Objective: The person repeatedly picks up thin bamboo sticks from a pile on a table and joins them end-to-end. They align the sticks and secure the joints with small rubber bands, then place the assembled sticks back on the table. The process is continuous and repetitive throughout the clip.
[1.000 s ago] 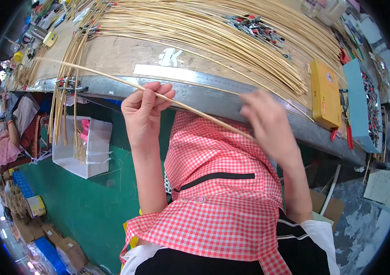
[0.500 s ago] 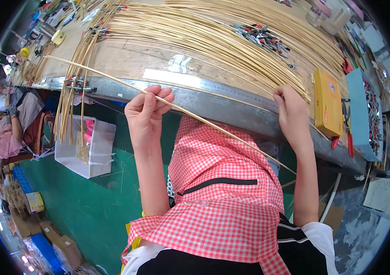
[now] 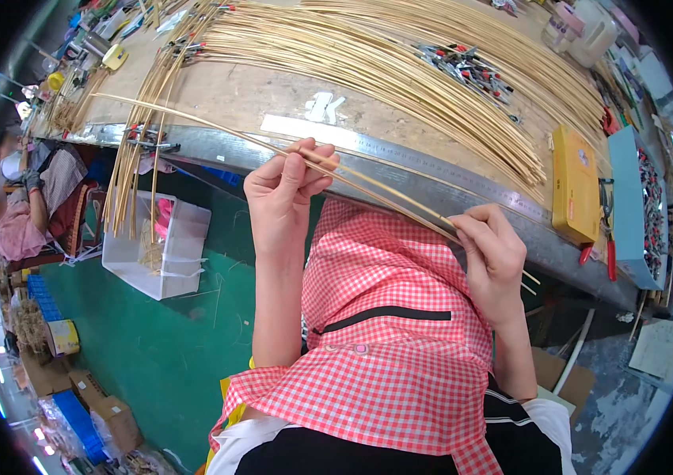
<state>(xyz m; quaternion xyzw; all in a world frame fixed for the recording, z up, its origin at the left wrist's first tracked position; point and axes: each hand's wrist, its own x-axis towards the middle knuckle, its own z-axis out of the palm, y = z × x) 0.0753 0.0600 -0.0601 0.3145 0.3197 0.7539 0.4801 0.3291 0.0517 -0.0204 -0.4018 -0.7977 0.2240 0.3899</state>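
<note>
Fingers (image 3: 475, 227) now on a second stick (image 3: 392, 191)

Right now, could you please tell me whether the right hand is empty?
No, the right hand pinches a thin stick between thumb and fingers.

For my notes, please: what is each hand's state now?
Left hand: closed, holding a long stick.
Right hand: closed, holding a second stick.

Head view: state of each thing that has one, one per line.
Left hand: closed on thin sticks
Right hand: pinching at least one
Thin sticks: two, slightly apart between the hands
Blue box: open, holding clips
Yellow case: looks shut
White bin: open-topped
Ruler: flat on table
</note>
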